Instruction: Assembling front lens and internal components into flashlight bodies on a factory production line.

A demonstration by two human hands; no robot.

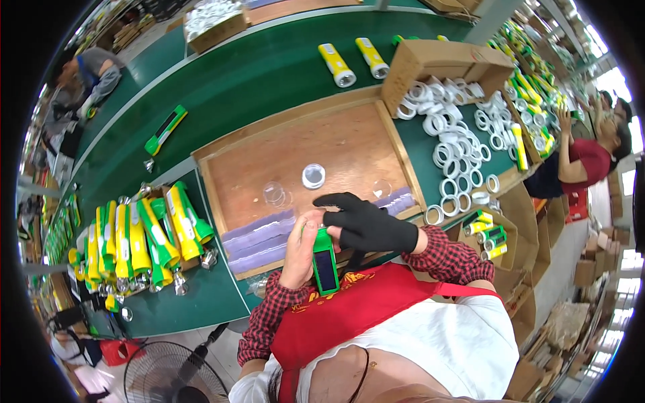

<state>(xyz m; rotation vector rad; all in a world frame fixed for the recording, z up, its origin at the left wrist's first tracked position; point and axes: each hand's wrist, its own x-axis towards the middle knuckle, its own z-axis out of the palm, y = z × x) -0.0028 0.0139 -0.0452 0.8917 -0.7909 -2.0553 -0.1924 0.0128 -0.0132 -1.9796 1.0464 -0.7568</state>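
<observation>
My bare left hand (pixel 300 250) grips a green flashlight body (pixel 324 263) with a dark panel on its side, held upright close to my chest. My right hand (pixel 366 225), in a black glove, touches the top end of that flashlight with its fingers spread over it. Both hands hover at the near edge of a shallow wooden tray (pixel 349 144). A white-rimmed round lens (pixel 313 176) and two clear discs (pixel 274 195) lie on the tray's floor beyond my hands.
A pile of yellow and green flashlights (pixel 141 238) lies to the left. White rings (pixel 457 144) spill from a cardboard box (pixel 437 60) on the right. Two yellow flashlights (pixel 353 62) rest on the green belt. Other people work at far left and right. A fan (pixel 176 373) stands below.
</observation>
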